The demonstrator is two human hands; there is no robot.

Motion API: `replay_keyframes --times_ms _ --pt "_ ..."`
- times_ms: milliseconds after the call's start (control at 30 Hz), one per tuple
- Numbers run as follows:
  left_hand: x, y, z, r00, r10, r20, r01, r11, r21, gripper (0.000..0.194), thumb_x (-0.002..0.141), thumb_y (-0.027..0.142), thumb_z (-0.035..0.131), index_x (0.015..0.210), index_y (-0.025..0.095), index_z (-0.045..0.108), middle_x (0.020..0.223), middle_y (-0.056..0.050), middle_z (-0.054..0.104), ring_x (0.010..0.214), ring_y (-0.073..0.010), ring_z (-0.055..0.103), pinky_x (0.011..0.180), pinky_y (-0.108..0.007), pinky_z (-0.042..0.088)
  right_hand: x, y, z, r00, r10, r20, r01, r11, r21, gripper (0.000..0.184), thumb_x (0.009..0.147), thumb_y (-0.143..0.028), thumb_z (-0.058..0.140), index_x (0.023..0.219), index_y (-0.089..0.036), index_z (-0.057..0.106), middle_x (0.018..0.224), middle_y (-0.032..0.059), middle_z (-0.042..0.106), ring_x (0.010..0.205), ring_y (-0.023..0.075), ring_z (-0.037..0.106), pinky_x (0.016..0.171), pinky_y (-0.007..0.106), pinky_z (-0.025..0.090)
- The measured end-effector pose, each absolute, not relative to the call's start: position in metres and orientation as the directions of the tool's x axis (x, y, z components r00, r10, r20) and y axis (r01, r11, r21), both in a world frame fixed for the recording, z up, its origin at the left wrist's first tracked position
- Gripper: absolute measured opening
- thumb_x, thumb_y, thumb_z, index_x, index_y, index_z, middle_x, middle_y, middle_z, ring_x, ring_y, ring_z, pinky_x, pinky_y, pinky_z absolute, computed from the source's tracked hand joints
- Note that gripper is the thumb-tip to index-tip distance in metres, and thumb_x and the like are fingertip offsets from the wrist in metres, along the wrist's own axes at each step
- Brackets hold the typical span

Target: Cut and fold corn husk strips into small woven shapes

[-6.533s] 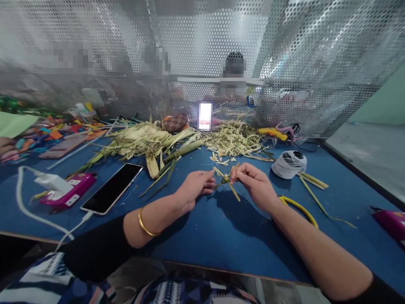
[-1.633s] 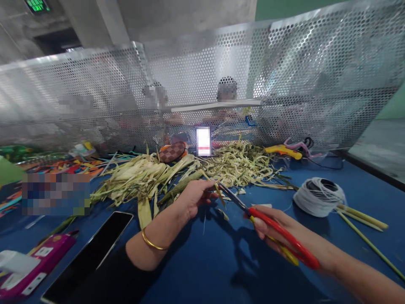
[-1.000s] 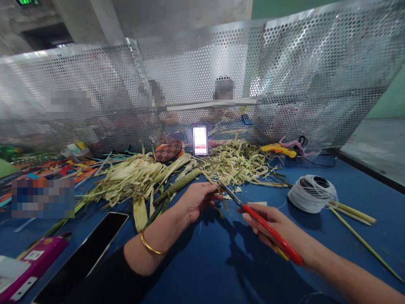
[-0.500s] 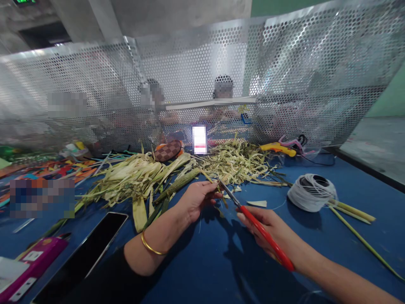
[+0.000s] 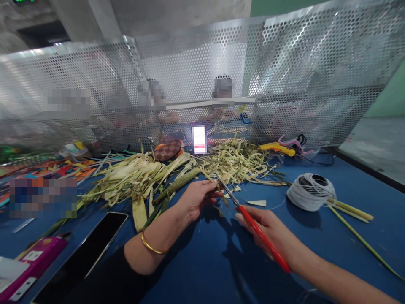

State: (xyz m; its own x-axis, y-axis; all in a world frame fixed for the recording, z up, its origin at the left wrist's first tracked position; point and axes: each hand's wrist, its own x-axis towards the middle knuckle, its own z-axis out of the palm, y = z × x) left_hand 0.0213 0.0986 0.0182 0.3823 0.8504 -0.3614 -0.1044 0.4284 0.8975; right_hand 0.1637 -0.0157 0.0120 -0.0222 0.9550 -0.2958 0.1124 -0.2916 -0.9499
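My left hand (image 5: 201, 195) pinches a thin strip of dried plant husk (image 5: 224, 200) between thumb and fingers, above the blue table (image 5: 202, 270). Around the red handles of a pair of scissors (image 5: 261, 232) my right hand (image 5: 268, 230) is closed. The metal blades reach up and left to the fingertips of my left hand, touching or nearly touching the strip; whether they are parted I cannot tell. Behind the hands lie a heap of pale husks (image 5: 133, 173) and a pile of shredded husk (image 5: 240, 158). A thick green stalk (image 5: 179, 184) rests beside my left wrist.
A spool of white string (image 5: 311, 192) and cut stems (image 5: 351, 210) lie at right. Farther back is a yellow glue gun (image 5: 278, 147). A black phone (image 5: 85, 253) and a purple power strip (image 5: 38, 261) are at left. Perforated metal mesh (image 5: 190, 63) stands behind, people beyond it.
My right hand has shifted very slightly left, and the scissor handles have swung a little inward. The left hand keeps its place on the strip.
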Motion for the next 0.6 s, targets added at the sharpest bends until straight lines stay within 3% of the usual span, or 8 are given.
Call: replay_keyframes --times_ms 233,467,600 --pt "0.019 0.097 0.022 0.406 0.858 -0.314 -0.003 0.345 0.939 0.011 0.080 0.016 0.063 0.075 0.009 0.069 0.082 -0.010 0.070 0.057 -0.0087 0.061 0.050 -0.017 0.044 0.169 -0.016 0.006 -0.023 0.954 -0.299 0.093 -0.296 -0.951 0.054 0.064 -0.071 0.066 0.073 -0.022 0.044 0.051 -0.0103 0.030 0.037 0.0047 0.027 0.035 0.022 0.022" --pt "0.020 0.094 0.024 0.395 0.882 -0.256 0.143 0.216 0.966 0.018 0.081 0.020 0.056 0.067 0.012 0.064 0.064 -0.007 0.065 0.052 -0.0105 0.058 0.048 -0.019 0.044 0.171 -0.022 0.009 -0.019 0.970 -0.244 0.233 -0.233 -0.944 0.051 0.068 -0.067 0.065 0.082 -0.020 0.051 0.057 -0.0077 0.034 0.045 0.0071 0.032 0.040 0.023 0.026" --pt "0.023 0.092 0.021 0.369 0.898 -0.238 0.149 0.195 0.969 0.014 0.078 0.020 0.056 0.067 0.014 0.061 0.065 -0.005 0.063 0.049 -0.0095 0.055 0.045 -0.020 0.041 0.170 -0.026 0.014 -0.024 0.972 -0.234 0.312 -0.215 -0.925 0.047 0.072 -0.064 0.063 0.087 -0.020 0.052 0.058 -0.0073 0.033 0.048 0.0080 0.032 0.043 0.022 0.027"
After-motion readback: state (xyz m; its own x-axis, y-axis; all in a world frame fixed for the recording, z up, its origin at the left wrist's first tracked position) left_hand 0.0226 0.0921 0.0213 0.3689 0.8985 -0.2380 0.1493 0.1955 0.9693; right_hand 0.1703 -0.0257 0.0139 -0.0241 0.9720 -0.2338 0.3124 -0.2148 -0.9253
